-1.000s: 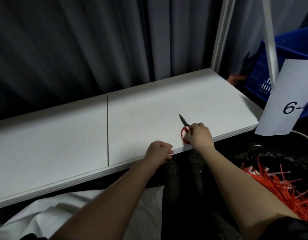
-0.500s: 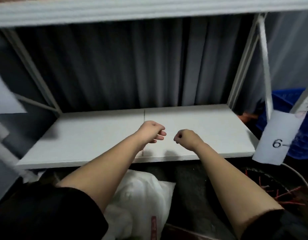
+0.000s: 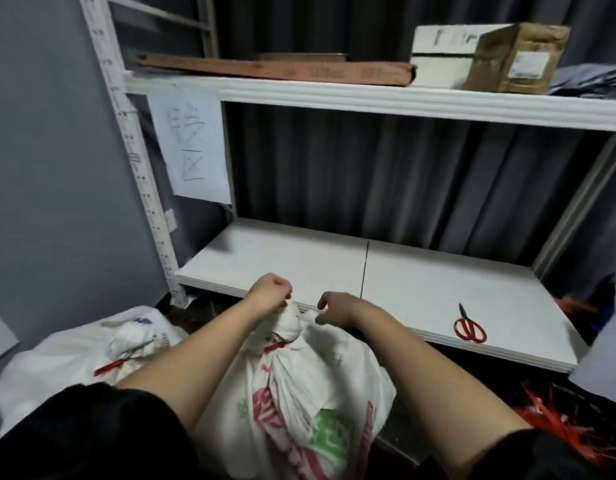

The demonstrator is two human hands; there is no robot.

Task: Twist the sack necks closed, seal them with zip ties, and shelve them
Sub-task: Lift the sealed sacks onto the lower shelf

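Observation:
A white sack (image 3: 299,403) with red and green print stands below me, its neck twisted and bound by a red zip tie (image 3: 273,347). My left hand (image 3: 270,294) is closed on the bunched top of that neck. My right hand (image 3: 337,308) hovers just right of the neck, fingers curled, holding nothing that I can see. A second white sack (image 3: 92,355) lies to the left, also bound with a red zip tie (image 3: 112,364). The white lower shelf (image 3: 421,289) runs just beyond both hands.
Red-handled scissors (image 3: 469,327) lie near the shelf's front right edge. Several loose red zip ties (image 3: 556,420) sit at lower right. The upper shelf (image 3: 369,97) carries a flat brown carton and a cardboard box (image 3: 490,57). A paper sign (image 3: 192,147) hangs at left.
The scissors left my right hand and now lie on the shelf. My view pulled back and left; both hands dropped from the shelf to the sack neck, the left gripping it.

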